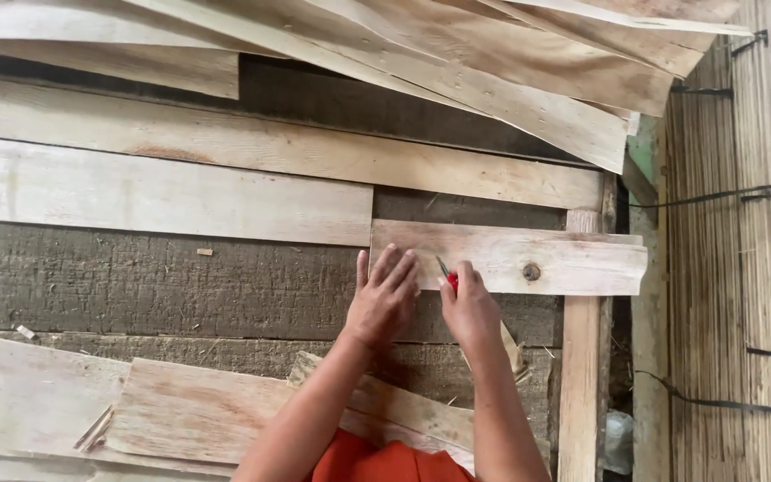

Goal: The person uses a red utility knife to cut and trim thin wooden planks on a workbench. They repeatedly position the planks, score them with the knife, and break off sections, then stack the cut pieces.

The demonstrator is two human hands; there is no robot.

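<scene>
Right hand [468,308] clenched on a small red-handled blade tool [447,277], tip at the lower edge of the short pale wooden plank with a dark knot [528,257] | left hand [384,295] pressed flat, fingers spread, on that plank's left end | plank's long axis left-right, resting on an upright pale post [580,375] below its right end | no finished cut visible; progress unclear | thin veneer sheets [493,71] beyond the plank.

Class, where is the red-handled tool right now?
In the head view, right of centre: the red-handled tool sits in the right hand, tip on the short board, beside the left hand.
</scene>
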